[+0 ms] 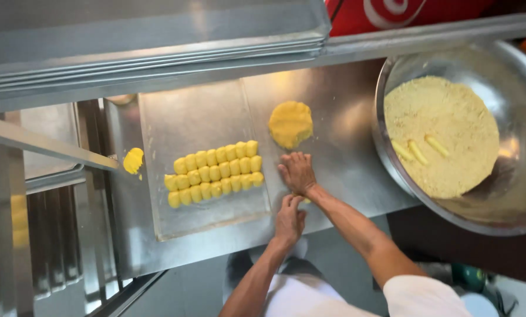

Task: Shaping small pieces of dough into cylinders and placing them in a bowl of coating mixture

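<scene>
Dough pieces (215,173), three rows done, sit on the steel tray (181,120) left of both hands, a lump (290,123) left beyond on the desk (345,152); right hand (297,172) lies flat, fingers together, left hand (289,218) curls over something hidden.

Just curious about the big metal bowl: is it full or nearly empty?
Partly filled: a flat bed of yellow crumbs covers the base of the bowl, with three dough sticks lying on it; the walls above are bare.
</scene>
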